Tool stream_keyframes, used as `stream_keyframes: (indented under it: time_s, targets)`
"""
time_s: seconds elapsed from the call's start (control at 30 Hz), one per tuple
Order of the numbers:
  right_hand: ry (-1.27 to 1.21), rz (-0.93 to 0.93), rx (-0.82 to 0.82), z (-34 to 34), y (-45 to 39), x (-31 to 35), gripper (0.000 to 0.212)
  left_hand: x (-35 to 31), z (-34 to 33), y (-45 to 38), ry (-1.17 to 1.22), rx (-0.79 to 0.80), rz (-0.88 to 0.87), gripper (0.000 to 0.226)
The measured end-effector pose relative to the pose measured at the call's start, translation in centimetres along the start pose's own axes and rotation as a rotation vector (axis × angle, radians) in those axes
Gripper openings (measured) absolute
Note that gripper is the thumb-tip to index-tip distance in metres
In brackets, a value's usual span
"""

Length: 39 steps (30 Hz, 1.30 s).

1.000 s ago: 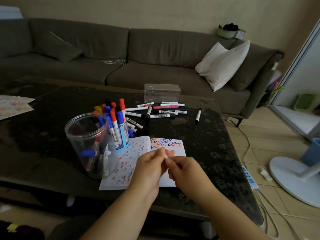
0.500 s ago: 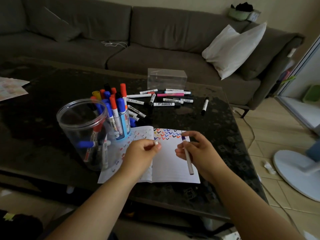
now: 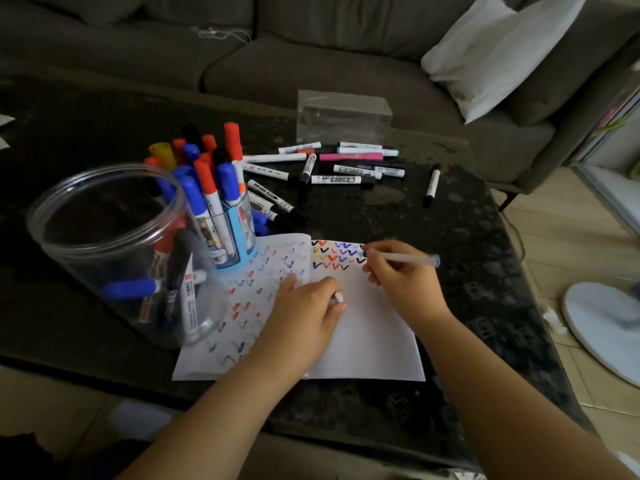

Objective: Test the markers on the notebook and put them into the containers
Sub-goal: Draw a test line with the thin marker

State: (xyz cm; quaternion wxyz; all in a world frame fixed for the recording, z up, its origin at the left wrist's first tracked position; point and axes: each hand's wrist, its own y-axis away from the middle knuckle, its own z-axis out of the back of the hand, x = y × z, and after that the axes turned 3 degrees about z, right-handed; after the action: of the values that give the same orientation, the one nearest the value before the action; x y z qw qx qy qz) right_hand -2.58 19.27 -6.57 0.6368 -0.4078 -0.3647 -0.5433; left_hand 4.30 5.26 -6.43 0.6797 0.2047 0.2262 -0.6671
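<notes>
Right hand [image 3: 401, 275] pinches a marker [image 3: 408, 259], tip on the notebook [image 3: 363, 341] at 12 o'clock; left hand [image 3: 304, 306] grips a cap [image 3: 337, 297], resting on the page.

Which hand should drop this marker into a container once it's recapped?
Probably the left hand: it holds the cap and rests nearest the clear jar and blue cup. The right hand grips the marker farther away, over the notebook.
</notes>
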Motion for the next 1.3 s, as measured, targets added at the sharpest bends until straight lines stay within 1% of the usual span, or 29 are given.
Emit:
stream_keyframes:
  time_s: [0.1, 0.2, 0.27, 0.43, 0.63, 0.8, 1.07, 1.23, 1.3]
  targets:
    - [0.041, -0.003, -0.032, -0.7, -0.5, -0.9, 0.009, 0.1, -0.5, -0.9, -0.068, 0.020, -0.027, 0.010]
    - [0.015, -0.003, -0.075, -1.0, -0.5, -1.7, 0.017, 0.1, -1.0, -1.0, -0.126, 0.043, -0.042, 0.014]
    - [0.004, 0.008, -0.088, -0.9, -0.6, -1.9, 0.019, 0.2, -1.2, -1.0, -0.146, 0.026, -0.053, 0.016]
    - [0.080, 0.009, -0.018, -1.2, -0.7, -2.3, 0.020, 0.3, -1.4, -1.1, -0.154, 0.024, -0.047, 0.017]
    - [0.152, 0.039, -0.011, -1.4, -0.8, -2.5, 0.017, 0.2, -1.5, -1.1, -0.165, 0.029, -0.041, 0.020]
    - [0.166, 0.035, 0.009, -1.4, -0.8, -2.4, 0.017, 0.3, -1.5, -1.1, -0.166, 0.024, -0.043, 0.020]
    - [0.150, 0.006, -0.017, -1.3, -0.9, -2.6, 0.017, 0.3, -1.6, -1.1, -0.149, 0.001, -0.047, 0.020]
    - [0.129, -0.010, -0.071, -1.4, -1.0, -2.5, 0.025, 0.2, -1.5, -1.2, -0.144, -0.008, -0.046, 0.019]
    - [0.125, -0.016, -0.076, -1.4, -1.0, -2.4, 0.024, 0.2, -1.5, -1.2, -0.141, -0.013, -0.050, 0.020]
